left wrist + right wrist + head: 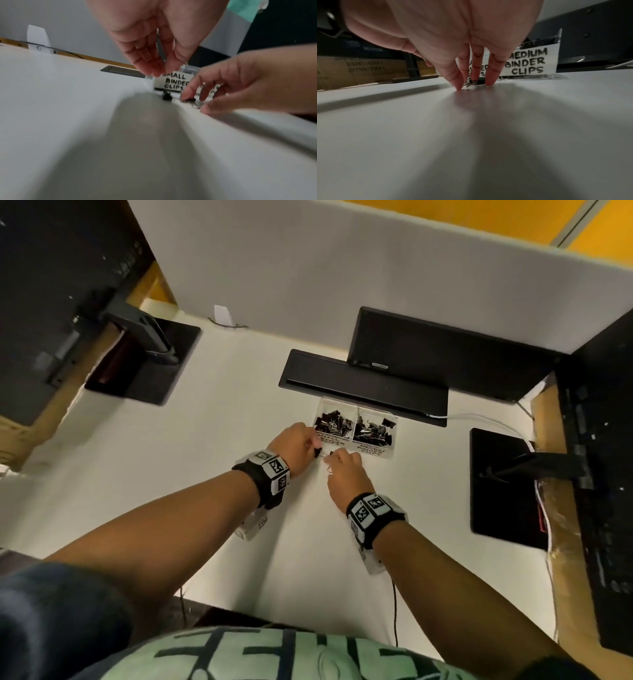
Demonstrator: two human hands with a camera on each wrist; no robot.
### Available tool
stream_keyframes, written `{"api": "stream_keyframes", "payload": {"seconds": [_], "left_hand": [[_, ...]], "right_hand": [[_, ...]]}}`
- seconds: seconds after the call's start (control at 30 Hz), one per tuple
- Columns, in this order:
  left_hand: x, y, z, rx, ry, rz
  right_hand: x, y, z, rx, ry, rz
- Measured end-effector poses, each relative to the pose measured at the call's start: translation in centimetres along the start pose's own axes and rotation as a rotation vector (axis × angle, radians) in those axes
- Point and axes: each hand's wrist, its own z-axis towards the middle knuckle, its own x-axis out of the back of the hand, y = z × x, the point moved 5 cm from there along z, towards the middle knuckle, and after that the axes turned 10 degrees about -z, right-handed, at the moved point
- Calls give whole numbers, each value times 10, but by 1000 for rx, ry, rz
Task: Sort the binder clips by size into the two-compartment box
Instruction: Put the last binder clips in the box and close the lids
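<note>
Before the clear box [386,453] on the bench [219,440], we see our left hand [297,447] hovering loose-fingered and our right hand [346,474] with straight fingers touching a clip [471,82].

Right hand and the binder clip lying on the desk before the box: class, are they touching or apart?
Touching. In the left wrist view, the right hand has a fingertip pressed on the binder clip on the desk; the right wrist view agrees.

An office cubicle: grey partition wall [342,268], white bench [239,440], black monitor stands [503,484], labelled clip box [356,426].
</note>
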Motion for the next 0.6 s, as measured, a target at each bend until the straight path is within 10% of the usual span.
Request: {"api": "stream_keyframes", "payload": {"seconds": [0.6], "left_hand": [[-52, -6, -14, -58, -217, 259]], "right_hand": [[-5, 39, -39, -263, 41, 404]]}}
